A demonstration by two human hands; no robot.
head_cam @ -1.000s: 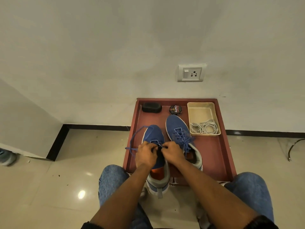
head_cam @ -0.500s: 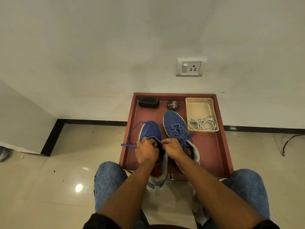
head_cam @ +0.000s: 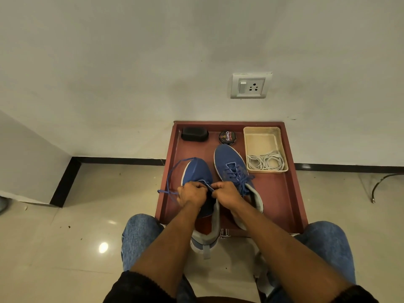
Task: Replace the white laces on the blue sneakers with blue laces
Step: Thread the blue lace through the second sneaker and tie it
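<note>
Two blue sneakers lie on a red tray [head_cam: 282, 200]. The left sneaker [head_cam: 197, 171] sits under both hands, its heel hanging over the tray's near edge. My left hand [head_cam: 191, 193] and my right hand [head_cam: 226, 192] pinch a blue lace [head_cam: 172, 176] over its tongue; the loose part loops out to the left past the tray edge. The right sneaker [head_cam: 231, 165] carries a blue lace tied through its eyelets. Coiled white laces [head_cam: 265, 161] rest in a cream tub [head_cam: 261, 138] at the tray's back right.
A black brush [head_cam: 194, 134] and a round polish tin [head_cam: 227, 137] stand along the tray's back edge. The tray touches a white wall with a socket [head_cam: 250, 85]. My knees in jeans flank the tray's near edge. A dark cable [head_cam: 383, 182] lies on the tiled floor at right.
The camera view shifted slightly. Both hands stayed over the left sneaker's tongue, drawing a little apart while working the blue lace; the lace loop on the left remains.
</note>
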